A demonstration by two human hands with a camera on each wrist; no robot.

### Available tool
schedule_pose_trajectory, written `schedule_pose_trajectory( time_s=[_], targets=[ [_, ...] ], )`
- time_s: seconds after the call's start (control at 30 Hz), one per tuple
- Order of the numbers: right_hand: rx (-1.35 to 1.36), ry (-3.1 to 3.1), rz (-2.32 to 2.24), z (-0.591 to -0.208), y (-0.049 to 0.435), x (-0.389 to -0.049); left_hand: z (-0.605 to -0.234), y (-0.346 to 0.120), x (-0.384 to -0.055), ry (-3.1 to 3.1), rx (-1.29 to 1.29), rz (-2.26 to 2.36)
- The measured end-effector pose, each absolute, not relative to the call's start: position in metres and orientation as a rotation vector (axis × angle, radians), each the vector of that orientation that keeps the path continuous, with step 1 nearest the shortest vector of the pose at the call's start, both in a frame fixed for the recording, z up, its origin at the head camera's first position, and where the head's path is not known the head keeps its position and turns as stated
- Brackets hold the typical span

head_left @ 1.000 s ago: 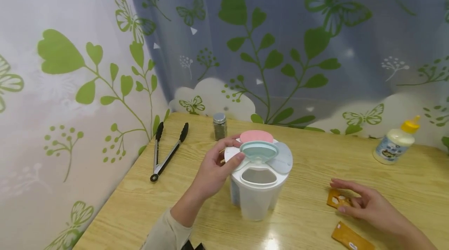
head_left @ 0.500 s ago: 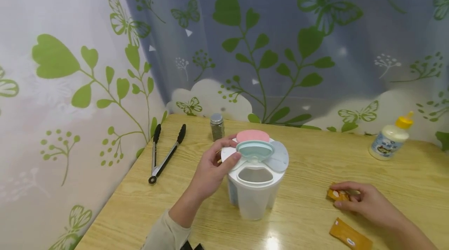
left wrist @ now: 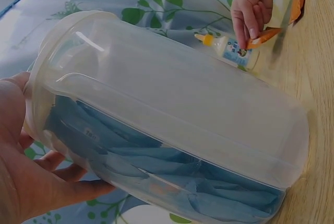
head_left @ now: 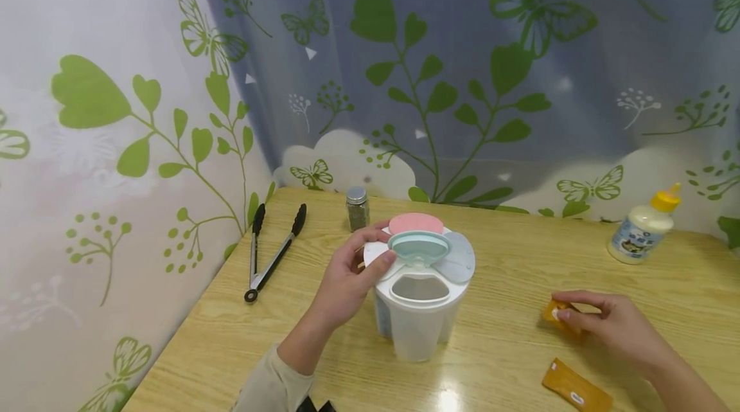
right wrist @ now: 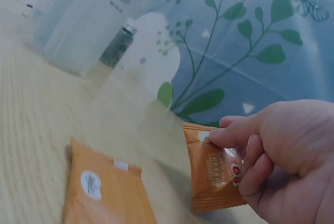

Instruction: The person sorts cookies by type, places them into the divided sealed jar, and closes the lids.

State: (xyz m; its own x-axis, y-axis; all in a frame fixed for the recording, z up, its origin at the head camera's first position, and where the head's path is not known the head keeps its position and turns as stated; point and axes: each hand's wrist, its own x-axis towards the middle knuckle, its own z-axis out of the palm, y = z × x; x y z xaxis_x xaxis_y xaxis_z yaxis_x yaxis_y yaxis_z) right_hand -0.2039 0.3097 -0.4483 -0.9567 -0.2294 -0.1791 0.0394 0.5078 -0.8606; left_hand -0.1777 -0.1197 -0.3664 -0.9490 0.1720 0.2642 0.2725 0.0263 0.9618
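A clear storage canister (head_left: pixel 417 335) stands on the table, its white top divided under coloured flaps. The mint flap (head_left: pixel 417 248) is raised over an opening at the front compartment. My left hand (head_left: pixel 349 274) grips the canister's top at its left side, thumb on the lid. Blue packets (left wrist: pixel 162 156) fill a neighbouring compartment in the left wrist view, while the front one looks bare. Out to the right, my right hand (head_left: pixel 615 322) pinches a small orange snack packet (right wrist: pixel 211 174) between thumb and fingers, tilted up. Another orange packet (head_left: pixel 577 386) lies flat just nearer.
Metal tongs with black tips (head_left: pixel 274 258) lie spread at the left. Behind the canister is a small spice jar (head_left: pixel 358 209) with a silver cap. A squeeze bottle with a yellow nozzle (head_left: pixel 638 232) stands at the back right. A patterned curtain (head_left: pixel 462 78) borders the table.
My right fingers have closed on the orange packet, which was flat on the table, and tipped it up. My left hand keeps its grip on the canister. The head view shifted slightly.
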Motion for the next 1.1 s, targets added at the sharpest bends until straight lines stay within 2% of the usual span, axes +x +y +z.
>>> schedule_pose_trajectory(
  time_s=[0.67,1.1],
  targets=[
    [-0.052,2.368,-1.605,-0.408,0.28,-0.191,-0.367,-0.118,-0.178,-2.189,-0.484,-2.084],
    [-0.287,2.222,-1.895,-0.383,0.248,-0.178,-0.367,-0.119,-0.177,-2.199,-0.47,-2.075]
  ],
)
